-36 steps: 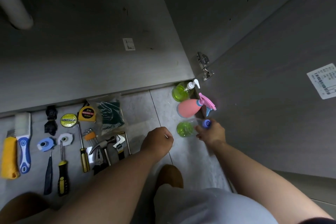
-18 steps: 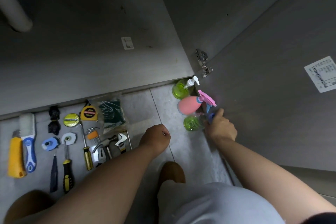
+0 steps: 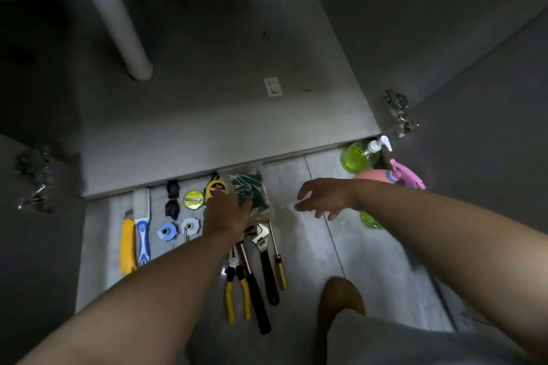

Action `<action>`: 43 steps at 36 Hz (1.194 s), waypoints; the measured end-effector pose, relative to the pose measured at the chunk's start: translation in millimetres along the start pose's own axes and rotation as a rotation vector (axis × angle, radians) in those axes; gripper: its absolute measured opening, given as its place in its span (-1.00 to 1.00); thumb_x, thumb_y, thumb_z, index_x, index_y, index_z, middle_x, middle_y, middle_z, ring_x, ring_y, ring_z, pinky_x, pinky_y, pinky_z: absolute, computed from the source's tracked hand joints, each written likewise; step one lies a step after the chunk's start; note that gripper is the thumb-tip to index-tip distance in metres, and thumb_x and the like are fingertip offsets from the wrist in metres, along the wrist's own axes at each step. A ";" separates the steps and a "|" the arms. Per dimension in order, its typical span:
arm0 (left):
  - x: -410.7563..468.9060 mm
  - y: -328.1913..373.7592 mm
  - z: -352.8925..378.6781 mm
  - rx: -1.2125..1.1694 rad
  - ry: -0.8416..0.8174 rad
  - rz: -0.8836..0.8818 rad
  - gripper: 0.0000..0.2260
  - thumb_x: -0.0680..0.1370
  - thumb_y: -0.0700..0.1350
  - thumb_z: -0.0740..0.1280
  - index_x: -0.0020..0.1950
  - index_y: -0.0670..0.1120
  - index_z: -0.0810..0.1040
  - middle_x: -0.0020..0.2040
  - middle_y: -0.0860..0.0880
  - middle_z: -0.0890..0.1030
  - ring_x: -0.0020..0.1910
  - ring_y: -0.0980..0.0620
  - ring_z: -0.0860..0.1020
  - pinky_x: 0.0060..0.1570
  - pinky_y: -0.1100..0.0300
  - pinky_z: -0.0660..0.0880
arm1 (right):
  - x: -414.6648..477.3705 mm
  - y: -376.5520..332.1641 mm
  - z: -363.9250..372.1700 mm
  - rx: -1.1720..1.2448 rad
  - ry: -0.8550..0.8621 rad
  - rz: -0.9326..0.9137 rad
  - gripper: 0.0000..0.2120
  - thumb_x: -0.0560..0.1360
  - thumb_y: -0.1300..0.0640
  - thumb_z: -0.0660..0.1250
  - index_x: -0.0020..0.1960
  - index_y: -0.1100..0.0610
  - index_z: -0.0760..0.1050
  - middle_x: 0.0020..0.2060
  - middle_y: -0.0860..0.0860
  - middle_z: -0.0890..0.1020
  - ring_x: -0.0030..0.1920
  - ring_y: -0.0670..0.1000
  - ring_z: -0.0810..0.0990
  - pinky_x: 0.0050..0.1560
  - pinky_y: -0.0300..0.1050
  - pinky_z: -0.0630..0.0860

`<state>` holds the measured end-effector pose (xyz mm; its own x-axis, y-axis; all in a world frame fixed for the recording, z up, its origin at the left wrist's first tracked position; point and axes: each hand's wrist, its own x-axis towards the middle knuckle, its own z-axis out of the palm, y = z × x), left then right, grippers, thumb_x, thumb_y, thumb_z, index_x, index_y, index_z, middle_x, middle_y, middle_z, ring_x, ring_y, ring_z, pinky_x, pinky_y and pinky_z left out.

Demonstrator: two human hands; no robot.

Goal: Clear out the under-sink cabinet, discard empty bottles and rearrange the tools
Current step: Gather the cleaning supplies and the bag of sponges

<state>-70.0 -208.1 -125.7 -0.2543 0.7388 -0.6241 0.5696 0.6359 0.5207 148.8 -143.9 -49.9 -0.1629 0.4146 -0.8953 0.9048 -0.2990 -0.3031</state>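
Note:
My left hand (image 3: 228, 213) lies over the lower left edge of a clear bag holding something green (image 3: 252, 190); its fingers are hidden, so a grip cannot be made out. My right hand (image 3: 323, 197) hovers just right of the bag with fingers spread, holding nothing. A green pump bottle (image 3: 355, 157), a pink spray bottle (image 3: 370, 176) and a green bottle (image 3: 369, 221), partly behind my right forearm, stand by the open door. Tools lie in rows on the floor: tape measure (image 3: 218, 187), adjustable wrench (image 3: 264, 249), pliers (image 3: 237, 290), screwdriver (image 3: 278, 270), yellow knife (image 3: 128, 246), brush (image 3: 142, 231).
The cabinet floor (image 3: 222, 98) is bare except for a white drain pipe (image 3: 118, 24) and a small label (image 3: 272, 86). The open right door (image 3: 489, 142) with its hinge (image 3: 398, 112) stands beside the bottles. Small fittings (image 3: 173, 198) and a tape roll (image 3: 193, 199) lie near the cabinet edge.
My right hand let go of the green bottle with the blue cap and swung left toward the bag. My left hand opened from a fist and reached forward onto the bag. The view tilted up.

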 end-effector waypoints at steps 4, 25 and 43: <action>13.0 -1.5 7.1 -0.174 -0.019 -0.130 -0.28 0.57 0.16 0.40 0.53 -0.28 0.29 0.43 -0.30 0.43 0.36 -0.30 0.46 0.30 -0.10 0.49 | 40.0 -18.4 30.2 0.074 0.043 0.024 -0.35 0.58 -0.20 0.31 0.52 0.14 0.28 0.34 0.13 0.49 0.25 0.11 0.53 0.23 0.01 0.56; 6.7 32.9 4.9 -0.554 -0.332 -0.142 -0.85 0.58 -0.06 0.43 0.03 -0.09 0.52 -0.08 -0.10 0.70 -0.17 -0.01 0.69 -0.17 0.12 0.65 | 45.6 -27.4 56.7 0.821 0.099 0.044 -0.68 0.59 -0.07 0.30 0.20 0.12 0.59 0.02 0.07 0.68 -0.01 0.04 0.59 0.03 -0.08 0.46; -155.6 143.6 -121.4 -0.851 -0.287 0.239 -0.67 0.51 -0.12 0.54 0.21 -0.11 0.54 -0.11 -0.02 0.74 -0.34 0.11 0.66 -0.41 0.26 0.53 | -183.7 -40.0 -1.7 1.342 0.248 -0.380 -0.50 0.53 0.19 0.10 0.43 0.30 0.39 0.08 0.22 0.53 0.09 0.21 0.50 0.12 0.22 0.45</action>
<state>-43.5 -204.7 117.0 0.0636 0.8601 -0.5062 -0.2123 0.5073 0.8352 143.2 -206.6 127.3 -0.1092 0.7492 -0.6532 -0.2559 -0.6562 -0.7099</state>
